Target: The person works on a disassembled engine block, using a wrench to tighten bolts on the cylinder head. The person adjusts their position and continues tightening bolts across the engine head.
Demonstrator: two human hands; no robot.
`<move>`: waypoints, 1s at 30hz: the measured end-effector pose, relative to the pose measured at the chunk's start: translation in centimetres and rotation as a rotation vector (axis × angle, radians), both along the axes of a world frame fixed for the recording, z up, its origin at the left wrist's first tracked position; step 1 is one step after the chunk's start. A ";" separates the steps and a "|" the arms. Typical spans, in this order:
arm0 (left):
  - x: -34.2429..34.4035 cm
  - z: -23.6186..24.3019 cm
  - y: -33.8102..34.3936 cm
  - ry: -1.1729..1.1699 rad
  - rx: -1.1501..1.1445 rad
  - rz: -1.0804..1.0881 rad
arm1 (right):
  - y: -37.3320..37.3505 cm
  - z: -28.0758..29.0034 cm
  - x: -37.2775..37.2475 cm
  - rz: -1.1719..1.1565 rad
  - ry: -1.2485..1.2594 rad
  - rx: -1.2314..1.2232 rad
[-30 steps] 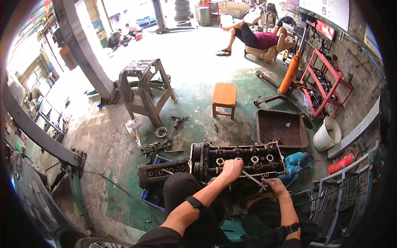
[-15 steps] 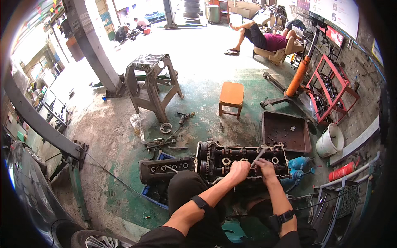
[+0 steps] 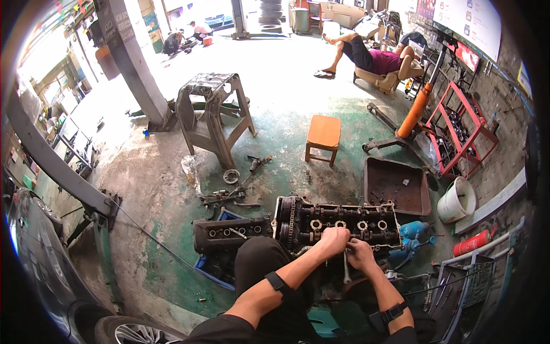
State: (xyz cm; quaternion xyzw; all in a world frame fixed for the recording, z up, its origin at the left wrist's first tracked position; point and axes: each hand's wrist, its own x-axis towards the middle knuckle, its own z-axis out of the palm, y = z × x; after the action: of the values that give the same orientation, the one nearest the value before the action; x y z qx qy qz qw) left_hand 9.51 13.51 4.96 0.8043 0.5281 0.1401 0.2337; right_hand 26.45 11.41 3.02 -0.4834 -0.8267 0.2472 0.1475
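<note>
This is a car repair workshop, open to bright daylight at the far side. An opened engine (image 3: 375, 223) sits low over a worn, stained green floor (image 3: 163, 243), with loose metal parts (image 3: 222, 198) lying near it. A dark car (image 3: 46, 255) stands at the left, and farther off are an orange jack (image 3: 413, 113), a cluttered red rack (image 3: 475, 136) and stacked tyres (image 3: 270, 14).
</note>
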 end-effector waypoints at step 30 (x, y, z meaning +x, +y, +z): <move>0.0 -1.8 -0.3 0.136 -0.042 -0.142 | 5.2 -4.3 -2.0 -0.087 0.246 0.013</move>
State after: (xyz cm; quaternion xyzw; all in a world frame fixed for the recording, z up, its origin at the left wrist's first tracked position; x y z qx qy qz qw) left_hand 9.55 13.24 3.14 0.8422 0.4873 0.0571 0.2233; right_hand 24.44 16.58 -1.27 -0.4838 -0.7823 0.2926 0.2615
